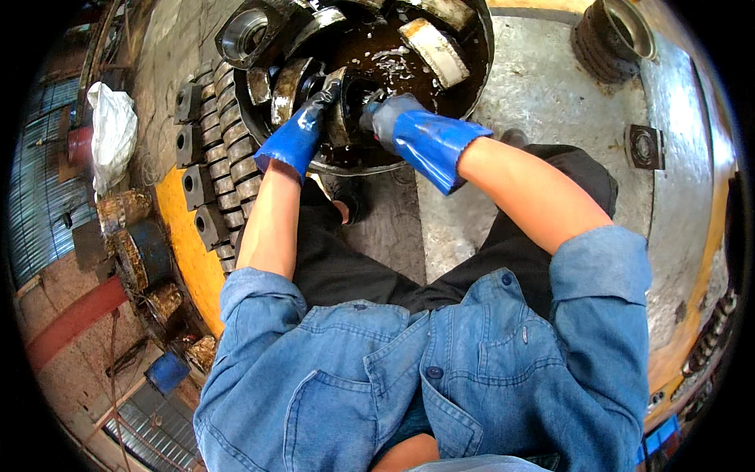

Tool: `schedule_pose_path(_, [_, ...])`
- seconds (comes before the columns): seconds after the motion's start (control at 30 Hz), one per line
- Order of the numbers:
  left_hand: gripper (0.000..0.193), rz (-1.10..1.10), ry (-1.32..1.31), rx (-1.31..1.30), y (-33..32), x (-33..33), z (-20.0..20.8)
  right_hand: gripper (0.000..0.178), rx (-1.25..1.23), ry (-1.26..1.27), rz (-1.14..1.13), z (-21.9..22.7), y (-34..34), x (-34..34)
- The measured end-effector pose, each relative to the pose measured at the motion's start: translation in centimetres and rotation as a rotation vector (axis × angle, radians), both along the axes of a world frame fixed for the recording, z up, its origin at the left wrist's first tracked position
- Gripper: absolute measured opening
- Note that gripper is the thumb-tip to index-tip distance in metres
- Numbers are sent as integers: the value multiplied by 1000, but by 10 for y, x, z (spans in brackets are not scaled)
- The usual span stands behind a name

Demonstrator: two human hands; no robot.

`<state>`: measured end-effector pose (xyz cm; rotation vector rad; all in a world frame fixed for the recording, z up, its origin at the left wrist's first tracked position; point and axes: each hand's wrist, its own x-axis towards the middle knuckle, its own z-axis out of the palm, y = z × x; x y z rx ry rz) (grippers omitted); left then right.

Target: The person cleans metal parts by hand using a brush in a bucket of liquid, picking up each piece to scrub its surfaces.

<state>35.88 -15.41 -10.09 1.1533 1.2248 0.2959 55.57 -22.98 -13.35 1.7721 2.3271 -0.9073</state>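
Both my hands wear blue gloves with dark, wet fingers and reach into a large round pan point(486, 59) of dark, oily liquid. My left hand point(313, 110) is closed on the rim of a thick metal ring point(336, 118), which stands on edge near the pan's front. On the ring's right side is my right hand point(393, 116), its fingers curled in; what they hold, if anything, is hidden. Around them in the pan lie more oily metal rings, one with a pale outer face point(435, 53). A block with a round bore point(245, 38) sits at the pan's left rim.
Rows of stacked metal rings point(236, 145) and several square bored blocks point(194, 189) stand left of the pan, beside a yellow strip point(189, 228). A white sack point(112, 134) lies farther left. At right are a rusty flanged cylinder point(609, 43) and a square plate point(646, 147).
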Motion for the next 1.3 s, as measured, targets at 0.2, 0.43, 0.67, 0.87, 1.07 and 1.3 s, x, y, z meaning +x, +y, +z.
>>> schedule_pose_path(0.2, [50, -70, 76, 123, -10, 7, 14, 26, 75, 509, -261, -24, 11, 3])
schedule_pose_path(0.43, [48, -96, -29, 124, -4, 12, 5, 27, -156, 621, -417, -33, 43, 28])
schedule_pose_path(0.67, [56, -243, 58, 402, -14, 31, 10, 26, -27, 582, -284, -16, 10, 25])
schedule_pose_path(0.87, [59, -213, 187, 402, -15, 44, 17, 35, 32, 228, -32, -17, 7, 21])
schedule_pose_path(1.07, [61, -213, 343, 383, -16, 38, 16, 34, 245, 94, -33, -40, 3, -3])
schedule_pose_path(1.3, [64, -152, 506, 353, -17, 20, 15, 32, 144, 27, -190, -26, 6, -19])
